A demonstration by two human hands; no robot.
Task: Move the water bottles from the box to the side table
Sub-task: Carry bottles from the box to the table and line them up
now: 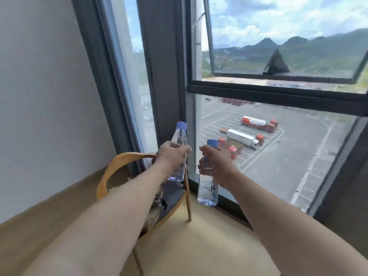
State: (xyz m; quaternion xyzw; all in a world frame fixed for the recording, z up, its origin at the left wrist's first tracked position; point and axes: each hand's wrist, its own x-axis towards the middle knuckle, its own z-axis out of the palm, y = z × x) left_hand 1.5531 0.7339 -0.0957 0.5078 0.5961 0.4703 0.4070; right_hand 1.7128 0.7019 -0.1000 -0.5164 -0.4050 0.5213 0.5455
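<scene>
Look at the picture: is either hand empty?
No: the left hand and the right hand each grip a water bottle.

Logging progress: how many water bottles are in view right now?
2. One bottle is in the left hand, one bottle in the right hand. The box is out of view, so more may exist.

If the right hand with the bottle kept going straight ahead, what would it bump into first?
Probably the big window glass. The right hand holds its water bottle out towards the pane, and nothing shows between them. How far off the glass is, one picture cannot tell.
</scene>
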